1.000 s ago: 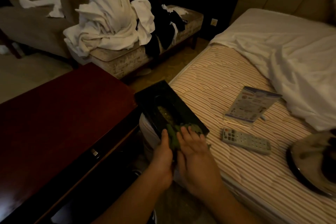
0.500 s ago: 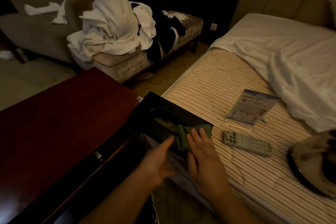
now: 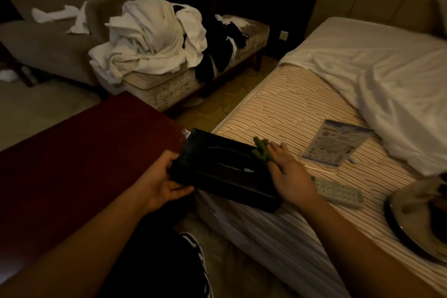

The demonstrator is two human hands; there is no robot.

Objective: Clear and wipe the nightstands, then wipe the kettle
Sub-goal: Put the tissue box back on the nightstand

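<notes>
The bed [image 3: 278, 113] is the biggest thing here. Its striped mattress is bare on the near side, and a white sheet [image 3: 387, 75] is bunched up on the far side. Things from the nightstand seem to be put on the bed so the wood top can be wiped.

The nightstand [image 3: 84, 157] is the dark red bench on the left, close beside the bed.

Behind it a long stool [image 3: 169, 84] holds a heap of white linen [image 3: 150, 38].

A round shiny tray [image 3: 411, 222] sits at the right edge of the bed. The kettle cannot be made out in this dim view.

The black tissue box [image 3: 217, 172] sits across the edge of the bed, one end poking out toward the nightstand. The left hand [image 3: 159, 184] grips that end, thumb on top and fingers curled under, likely to keep it still. The right hand [image 3: 287, 174] presses a green cloth [image 3: 262, 150] onto the other end with fingers out straight, likely to wipe the box.

A printed card [image 3: 336, 145] and a grey remote control [image 3: 338, 191] lie on the mattress, just right of the box.
</notes>
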